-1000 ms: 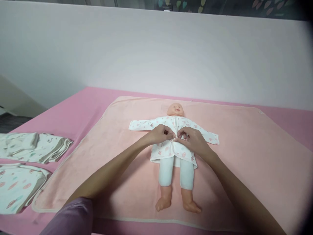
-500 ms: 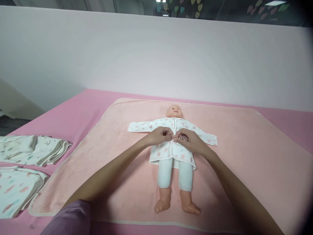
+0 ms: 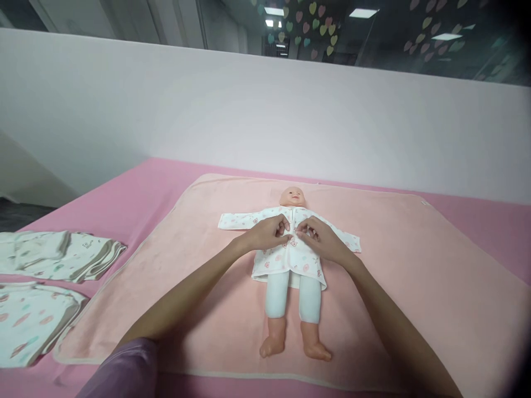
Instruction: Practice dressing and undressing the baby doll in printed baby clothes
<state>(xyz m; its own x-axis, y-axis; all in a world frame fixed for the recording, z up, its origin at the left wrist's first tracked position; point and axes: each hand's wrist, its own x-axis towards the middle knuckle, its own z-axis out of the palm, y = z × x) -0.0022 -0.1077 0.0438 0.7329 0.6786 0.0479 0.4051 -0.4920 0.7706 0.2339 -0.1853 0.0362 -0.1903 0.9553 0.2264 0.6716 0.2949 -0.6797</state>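
Observation:
A baby doll [image 3: 292, 197] lies on its back on a peach blanket [image 3: 415, 265], head toward the wall and bare feet toward me. It wears a white printed shirt [image 3: 286, 260] with sleeves spread out and white leggings. My left hand [image 3: 267, 233] and my right hand [image 3: 318, 236] meet over the doll's chest, fingers pinched on the two front edges of the shirt along its middle opening.
The blanket lies on a pink surface [image 3: 136, 188] against a white wall. Two piles of folded printed baby clothes sit at the left, one farther [image 3: 58, 255] and one nearer [image 3: 29, 320]. My purple sleeve [image 3: 120, 370] shows at the bottom.
Both hands have shifted slightly up the shirt front, from the waist toward the chest. The camera has tilted up, showing more of the room above the wall.

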